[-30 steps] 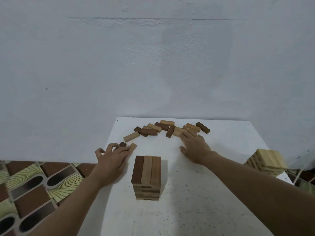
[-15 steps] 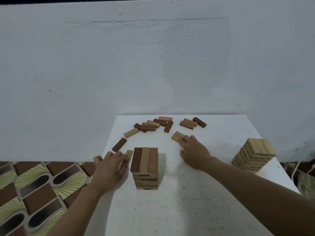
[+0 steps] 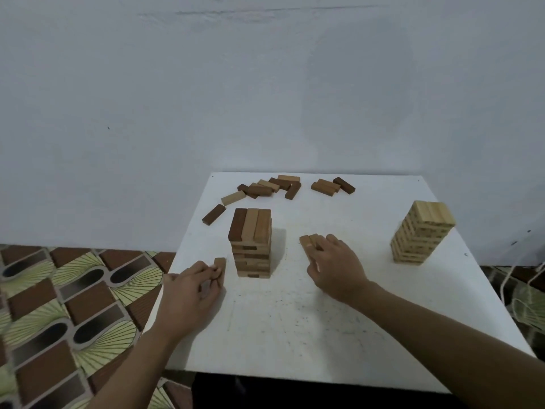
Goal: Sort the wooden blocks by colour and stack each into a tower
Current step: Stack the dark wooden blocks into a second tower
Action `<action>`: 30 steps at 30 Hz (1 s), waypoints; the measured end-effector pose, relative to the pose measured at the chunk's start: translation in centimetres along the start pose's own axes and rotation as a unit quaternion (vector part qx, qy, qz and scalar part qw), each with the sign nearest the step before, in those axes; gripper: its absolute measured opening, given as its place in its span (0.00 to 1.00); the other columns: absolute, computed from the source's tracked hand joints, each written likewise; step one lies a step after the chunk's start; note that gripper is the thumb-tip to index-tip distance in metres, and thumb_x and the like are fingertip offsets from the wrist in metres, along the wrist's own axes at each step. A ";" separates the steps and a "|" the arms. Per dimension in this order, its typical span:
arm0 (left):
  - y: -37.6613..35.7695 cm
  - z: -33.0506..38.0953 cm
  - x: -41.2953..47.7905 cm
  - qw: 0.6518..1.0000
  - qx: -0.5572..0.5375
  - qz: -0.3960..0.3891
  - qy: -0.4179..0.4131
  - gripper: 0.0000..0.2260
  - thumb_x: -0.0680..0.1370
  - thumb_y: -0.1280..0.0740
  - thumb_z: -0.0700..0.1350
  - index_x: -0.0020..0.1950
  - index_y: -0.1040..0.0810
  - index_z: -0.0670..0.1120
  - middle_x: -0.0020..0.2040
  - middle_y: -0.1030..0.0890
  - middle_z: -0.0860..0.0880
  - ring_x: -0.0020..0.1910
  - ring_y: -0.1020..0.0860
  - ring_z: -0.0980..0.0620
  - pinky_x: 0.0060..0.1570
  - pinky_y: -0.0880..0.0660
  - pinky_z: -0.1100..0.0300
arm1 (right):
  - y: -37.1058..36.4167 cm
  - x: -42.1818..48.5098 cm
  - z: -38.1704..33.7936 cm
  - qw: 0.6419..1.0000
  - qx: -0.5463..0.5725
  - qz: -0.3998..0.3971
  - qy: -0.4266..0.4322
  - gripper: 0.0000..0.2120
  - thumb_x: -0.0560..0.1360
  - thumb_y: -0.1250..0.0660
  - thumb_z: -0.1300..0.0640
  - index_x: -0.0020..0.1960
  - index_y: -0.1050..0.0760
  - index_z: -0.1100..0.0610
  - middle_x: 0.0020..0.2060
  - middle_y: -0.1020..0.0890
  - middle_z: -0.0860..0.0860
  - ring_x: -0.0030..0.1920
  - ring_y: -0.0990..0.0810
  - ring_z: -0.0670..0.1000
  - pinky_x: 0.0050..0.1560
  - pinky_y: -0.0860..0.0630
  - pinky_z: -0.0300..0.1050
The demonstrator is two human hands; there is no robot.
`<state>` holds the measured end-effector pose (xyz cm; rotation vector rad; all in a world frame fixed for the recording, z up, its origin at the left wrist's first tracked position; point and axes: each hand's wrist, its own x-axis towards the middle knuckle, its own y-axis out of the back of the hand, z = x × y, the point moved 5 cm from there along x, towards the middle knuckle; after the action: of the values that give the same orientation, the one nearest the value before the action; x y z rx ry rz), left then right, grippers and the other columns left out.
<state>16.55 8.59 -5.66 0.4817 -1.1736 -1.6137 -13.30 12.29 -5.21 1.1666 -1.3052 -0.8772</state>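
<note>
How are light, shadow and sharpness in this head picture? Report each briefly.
Head view: dim, flat, bluish light with no glare; the brown tower casts a soft shadow rightward on the white table; the head view's wide lens seems to tilt the pale tower near the right edge; fine detail is slightly soft throughout.

The single head-worn wide-angle camera looks forward and down, close over the white table (image 3: 324, 335), facing the wall (image 3: 206, 84).
</note>
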 end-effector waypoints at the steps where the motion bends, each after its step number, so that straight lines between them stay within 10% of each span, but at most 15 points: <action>1: 0.1 0.2 -0.5 1.000 -0.014 -0.006 -0.004 0.08 0.80 0.31 0.48 0.54 0.13 0.48 0.45 0.23 0.61 0.39 0.24 0.64 0.41 0.29 0.62 | 0.0 -0.5 -0.2 1.000 -0.001 -0.004 0.006 0.22 0.74 0.35 0.56 0.67 0.25 0.60 0.50 0.19 0.52 0.44 0.27 0.50 0.46 0.26 0.41; 9: 0.2 2.9 -4.5 0.991 -0.075 -0.086 -0.066 0.07 0.78 0.28 0.37 0.51 0.13 0.47 0.45 0.23 0.61 0.47 0.23 0.66 0.45 0.32 0.78 | 1.2 -4.2 -1.5 0.996 0.089 0.021 0.012 0.02 0.71 0.31 0.60 0.40 0.24 0.57 0.36 0.33 0.45 0.37 0.34 0.47 0.36 0.41 0.32; 14: -0.4 4.5 -4.6 0.983 -0.096 -0.125 -0.089 0.06 0.79 0.27 0.43 0.54 0.13 0.50 0.45 0.23 0.59 0.46 0.23 0.61 0.45 0.31 0.74 | 1.3 -4.9 -1.3 0.994 0.112 -0.011 0.017 0.11 0.76 0.35 0.57 0.37 0.22 0.61 0.35 0.33 0.47 0.35 0.35 0.47 0.36 0.38 0.39; 21: -3.1 9.0 -4.9 0.961 -0.144 -0.201 -0.122 0.11 0.81 0.31 0.54 0.58 0.16 0.50 0.59 0.28 0.61 0.60 0.26 0.61 0.60 0.34 0.73 | 1.9 -5.0 -1.2 0.980 0.178 -0.090 0.018 0.09 0.73 0.33 0.57 0.41 0.17 0.61 0.37 0.26 0.51 0.36 0.28 0.49 0.36 0.26 0.47; 27: -5.8 12.4 -3.1 0.959 -0.094 -0.231 -0.133 0.20 0.77 0.29 0.61 0.65 0.19 0.52 0.77 0.37 0.56 0.62 0.27 0.60 0.66 0.33 0.66 | 3.7 -5.6 -0.9 0.974 0.196 -0.117 0.008 0.13 0.79 0.36 0.59 0.61 0.17 0.55 0.65 0.21 0.52 0.68 0.28 0.49 0.64 0.39 0.31; 30: -6.7 13.8 -1.8 0.965 -0.086 -0.217 -0.116 0.22 0.76 0.27 0.59 0.69 0.22 0.56 0.77 0.34 0.53 0.65 0.26 0.54 0.68 0.32 0.60 | 3.8 -5.6 -0.5 0.972 0.196 -0.128 0.009 0.12 0.79 0.36 0.57 0.59 0.17 0.54 0.61 0.19 0.52 0.60 0.23 0.50 0.59 0.31 0.32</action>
<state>3.15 16.33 -5.82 0.4680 -1.1359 -2.1789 -13.91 18.63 -2.94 1.6779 -1.3706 -0.8088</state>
